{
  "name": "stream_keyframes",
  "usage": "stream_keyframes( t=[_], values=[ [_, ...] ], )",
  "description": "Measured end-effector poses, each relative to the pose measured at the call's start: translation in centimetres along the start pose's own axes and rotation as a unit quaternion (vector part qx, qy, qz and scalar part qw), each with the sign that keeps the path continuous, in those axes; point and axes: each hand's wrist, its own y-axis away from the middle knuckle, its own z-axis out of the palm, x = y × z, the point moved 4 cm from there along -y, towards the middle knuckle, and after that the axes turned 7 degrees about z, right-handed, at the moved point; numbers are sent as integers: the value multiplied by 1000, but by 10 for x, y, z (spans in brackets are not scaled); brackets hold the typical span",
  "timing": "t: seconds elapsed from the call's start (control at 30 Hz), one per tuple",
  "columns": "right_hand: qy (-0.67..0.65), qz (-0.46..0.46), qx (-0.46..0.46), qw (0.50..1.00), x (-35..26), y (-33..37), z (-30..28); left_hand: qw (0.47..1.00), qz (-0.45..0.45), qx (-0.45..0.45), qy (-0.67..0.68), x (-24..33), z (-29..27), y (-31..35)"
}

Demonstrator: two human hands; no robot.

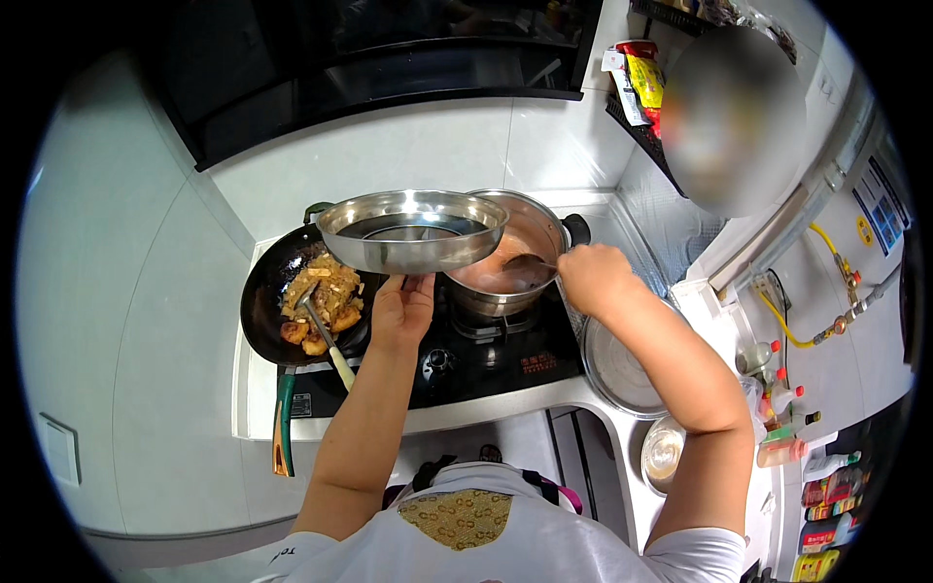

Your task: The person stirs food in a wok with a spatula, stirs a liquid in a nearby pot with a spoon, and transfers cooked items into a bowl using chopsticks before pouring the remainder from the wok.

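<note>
My left hand point(401, 309) holds a wide steel basin point(412, 229) from below, lifted above the stove between the two pans. The basin has a little liquid in its bottom. My right hand point(595, 275) grips the handle of a ladle point(527, 264) whose bowl dips into a steel pot point(520, 255) of reddish-brown broth on the right burner. On the left burner sits a black wok point(270, 296) with browned fried pieces, and a spatula point(323, 330) rests in it, handle pointing toward me.
The black gas stove point(486, 360) sits in a white counter. A steel lid point(617, 369) and a small bowl point(663, 452) lie on the right counter. Bottles point(782, 428) stand further right. A wall rack with packets point(641, 83) hangs above. Gas pipes run along the right wall.
</note>
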Motion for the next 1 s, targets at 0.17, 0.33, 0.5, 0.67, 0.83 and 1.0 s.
stream_keyframes(
  t=[0.17,0.33,0.5,0.67,0.83,1.0],
  values=[
    [-43,0,-41,998,8,-5,-21,1000,9,8,-13,2,4,4],
    [-133,-10,-26,991,10,-18,3,1000,8,2,-9,7,-1,0],
    [-186,15,49,981,0,-34,53,999,21,4,-30,8,5,4],
    [-162,36,107,980,-8,-38,82,999,24,-9,-47,12,2,1],
    [-97,45,132,986,-9,-35,90,998,26,0,-58,14,3,2],
    [-50,17,64,997,-6,-17,53,997,41,4,-61,20,8,8]
  ],
)
